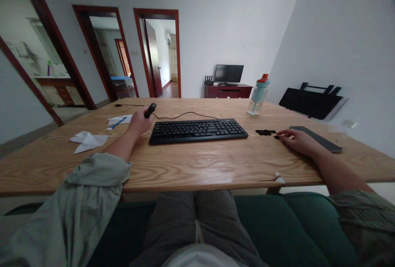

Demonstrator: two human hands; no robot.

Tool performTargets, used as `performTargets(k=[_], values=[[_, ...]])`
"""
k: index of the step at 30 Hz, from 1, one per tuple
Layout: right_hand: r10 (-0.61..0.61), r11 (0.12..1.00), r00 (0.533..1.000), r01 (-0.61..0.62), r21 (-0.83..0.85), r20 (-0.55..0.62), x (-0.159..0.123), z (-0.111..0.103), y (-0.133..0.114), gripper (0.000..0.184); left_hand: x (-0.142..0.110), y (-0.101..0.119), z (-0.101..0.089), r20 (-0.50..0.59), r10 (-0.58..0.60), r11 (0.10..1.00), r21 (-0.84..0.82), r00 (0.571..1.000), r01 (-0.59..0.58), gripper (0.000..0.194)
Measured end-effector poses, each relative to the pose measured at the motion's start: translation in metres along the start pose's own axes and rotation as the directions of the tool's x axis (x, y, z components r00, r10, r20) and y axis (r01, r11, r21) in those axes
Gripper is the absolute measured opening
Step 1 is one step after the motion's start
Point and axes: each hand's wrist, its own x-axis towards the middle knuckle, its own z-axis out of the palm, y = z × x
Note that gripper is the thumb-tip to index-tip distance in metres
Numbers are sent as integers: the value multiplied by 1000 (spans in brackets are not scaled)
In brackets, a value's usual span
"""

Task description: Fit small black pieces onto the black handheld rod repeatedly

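Observation:
My left hand [140,123] is closed around a short, thick black stick-shaped object [150,110], raised just behind the left end of a black computer keyboard [197,130]; its exact kind is not clear. At the right, my right hand [296,139] rests low over the table with its fingertips pinched on a small black piece [276,137]. Beside those fingertips lies a little group of small black pieces [264,132], too small to name. The keyboard lies flat between my hands, its black cable [185,114] running behind it to the left.
A clear bottle with a red lid [259,96] stands at the back right. A flat dark grey slab [317,138] lies beyond my right hand. Crumpled white tissues [89,141] and a blue stick-like item [119,122] lie left. A white scrap [279,177] sits at the front edge.

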Motion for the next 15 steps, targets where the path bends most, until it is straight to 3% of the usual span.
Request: performTargets(k=[6, 15], values=[[-33, 997, 995, 27, -69, -95, -4, 4, 7, 36, 1, -1, 0, -4, -33, 999, -5, 999, 32, 12], [6, 987, 997, -18, -158, -76, 6, 5, -3, 32, 2, -2, 2, 11, -8, 1000, 11, 1000, 7, 15]])
